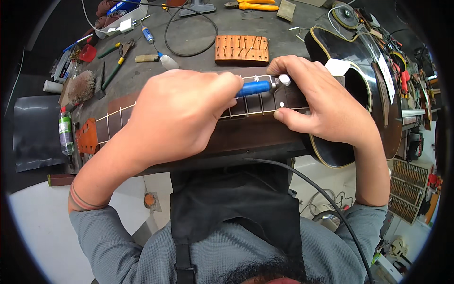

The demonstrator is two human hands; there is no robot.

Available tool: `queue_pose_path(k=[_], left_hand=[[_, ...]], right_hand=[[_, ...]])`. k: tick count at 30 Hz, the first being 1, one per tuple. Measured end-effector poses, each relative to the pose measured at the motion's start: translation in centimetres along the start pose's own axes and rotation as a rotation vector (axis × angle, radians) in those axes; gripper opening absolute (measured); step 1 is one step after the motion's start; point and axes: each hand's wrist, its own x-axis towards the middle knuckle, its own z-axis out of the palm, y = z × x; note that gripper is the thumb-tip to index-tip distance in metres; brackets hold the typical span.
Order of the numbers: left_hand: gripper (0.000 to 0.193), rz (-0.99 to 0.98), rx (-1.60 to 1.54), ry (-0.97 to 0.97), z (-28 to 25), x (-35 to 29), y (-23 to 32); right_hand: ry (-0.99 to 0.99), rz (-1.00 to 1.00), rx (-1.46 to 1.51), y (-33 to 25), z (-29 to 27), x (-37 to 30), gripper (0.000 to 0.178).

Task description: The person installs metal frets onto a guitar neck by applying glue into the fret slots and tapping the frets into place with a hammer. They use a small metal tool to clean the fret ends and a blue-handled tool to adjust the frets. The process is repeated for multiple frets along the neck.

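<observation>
My left hand (177, 106) is closed round a blue-handled tool (255, 88), its metal collar and rounded white tip (284, 80) pointing right over the fretboard. That tip lies close beside the fingers of my right hand (326, 97). My right thumb rests at the near edge of the guitar neck (241, 108) and the fingers curl at its far edge, spanning it. A white dot (282, 104) shows on the dark fretboard between thumb and fingers. The neck runs across in front of me to the black guitar body (331, 154) at the right. My left hand covers much of the fretboard.
Beyond the neck sits a wooden block (242, 49) holding several pins. Green-handled pliers (116, 59), a brush (81, 87) and a small white-bodied bottle (168, 61) lie at the left. Yellow-handled pliers (255, 5) lie at the back. A black cable (326, 194) hangs near my right arm.
</observation>
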Motion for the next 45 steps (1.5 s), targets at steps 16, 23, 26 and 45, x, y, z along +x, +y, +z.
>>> queue_pose_path(k=[16, 23, 26, 45], left_hand=[[0.026, -0.094, 0.074, -0.091, -0.2, 0.6, 0.7], [0.038, 0.018, -0.026, 0.076, -0.1, 0.1, 0.3], [0.04, -0.008, 0.096, -0.1, -0.1, -0.1, 0.5], [0.048, 0.033, 0.09, -0.121, -0.5, -0.1, 0.9]], right_hand=[[0.063, -0.073, -0.023, 0.4, 0.4, -0.2, 0.06], [0.12, -0.126, -0.04, 0.6, 0.8, -0.4, 0.058], [0.08, -0.122, -0.01, 0.4, 0.3, -0.3, 0.057], [0.086, -0.164, -0.023, 0.8, 0.3, -0.3, 0.057]])
